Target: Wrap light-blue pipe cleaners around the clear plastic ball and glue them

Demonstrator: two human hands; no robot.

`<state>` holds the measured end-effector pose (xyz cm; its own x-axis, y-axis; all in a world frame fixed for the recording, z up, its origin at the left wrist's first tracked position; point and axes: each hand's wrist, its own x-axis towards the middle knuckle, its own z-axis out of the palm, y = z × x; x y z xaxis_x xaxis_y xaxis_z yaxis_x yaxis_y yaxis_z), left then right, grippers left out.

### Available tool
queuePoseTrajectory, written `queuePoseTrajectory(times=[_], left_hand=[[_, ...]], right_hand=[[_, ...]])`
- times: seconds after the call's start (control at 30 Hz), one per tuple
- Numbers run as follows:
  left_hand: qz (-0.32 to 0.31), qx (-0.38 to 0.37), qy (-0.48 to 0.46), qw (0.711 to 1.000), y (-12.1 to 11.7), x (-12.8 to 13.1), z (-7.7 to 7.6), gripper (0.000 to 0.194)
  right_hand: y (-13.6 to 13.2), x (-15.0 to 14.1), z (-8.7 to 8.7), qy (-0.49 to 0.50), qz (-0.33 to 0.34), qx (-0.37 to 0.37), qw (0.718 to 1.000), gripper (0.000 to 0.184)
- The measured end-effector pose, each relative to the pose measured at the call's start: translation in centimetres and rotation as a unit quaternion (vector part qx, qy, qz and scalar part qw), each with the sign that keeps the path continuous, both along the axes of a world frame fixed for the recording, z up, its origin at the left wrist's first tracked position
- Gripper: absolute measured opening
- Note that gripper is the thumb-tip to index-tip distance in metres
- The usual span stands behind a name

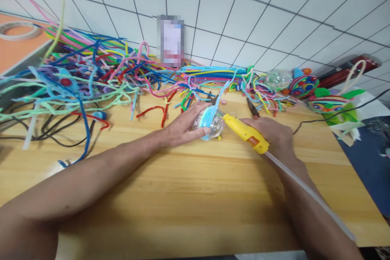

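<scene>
My left hand [190, 129] is closed around the side of a clear plastic ball [217, 128]. Blue, yellow and green pipe cleaners [207, 116] run in bands over the ball, and one light blue end sticks up from it. In my right hand [272, 132] is a yellow hot glue gun [243, 132], its nozzle pointing at the ball's right side, very close to it. Whether the nozzle touches cannot be made out. A long translucent glue stick [307, 193] trails from the gun's back along my right forearm.
Heaps of colored pipe cleaners [100, 65] line the tiled wall. Pliers [252, 107] lie behind my right hand. Decorated balls [304, 85] and another clear ball [278, 78] stand at the right rear. A phone [171, 40] leans upright; black cables [50, 130] lie left; a tape roll [18, 31] sits far left.
</scene>
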<state>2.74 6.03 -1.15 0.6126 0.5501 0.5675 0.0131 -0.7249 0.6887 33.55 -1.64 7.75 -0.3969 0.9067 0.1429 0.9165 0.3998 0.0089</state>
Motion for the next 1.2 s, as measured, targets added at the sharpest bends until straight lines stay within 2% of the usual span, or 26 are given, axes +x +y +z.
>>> queuePoseTrajectory(times=[0.17,0.37,0.57,0.73,0.87,1.03,1.2], left_hand=[[-0.001,-0.009,-0.007,1.0,0.0,0.0,-0.1,0.074],[-0.002,-0.011,-0.002,1.0,0.0,0.0,0.1,0.075],[0.0,-0.001,0.006,1.0,0.1,-0.1,-0.3,0.077],[-0.002,-0.004,-0.01,1.0,0.0,0.1,-0.1,0.073],[-0.002,0.002,-0.009,1.0,0.0,0.1,0.1,0.072],[0.001,-0.005,-0.001,1.0,-0.1,-0.1,0.0,0.074],[0.001,-0.007,0.007,1.0,-0.1,-0.1,0.0,0.075]], right_hand=[[-0.5,-1.5,-0.5,0.019,0.003,-0.004,1.0,0.031],[-0.5,-1.2,-0.9,0.043,0.013,0.029,0.999,0.034],[-0.6,-1.6,-0.7,0.033,0.028,-0.006,0.999,0.029],[-0.5,-1.4,-0.7,0.038,0.009,0.024,0.999,0.031],[-0.5,-1.1,-1.0,0.056,0.019,0.036,0.998,0.029],[-0.6,-1.4,-0.4,0.059,0.01,0.011,0.998,0.033],[-0.6,-1.5,0.5,0.08,0.037,-0.015,0.996,0.035]])
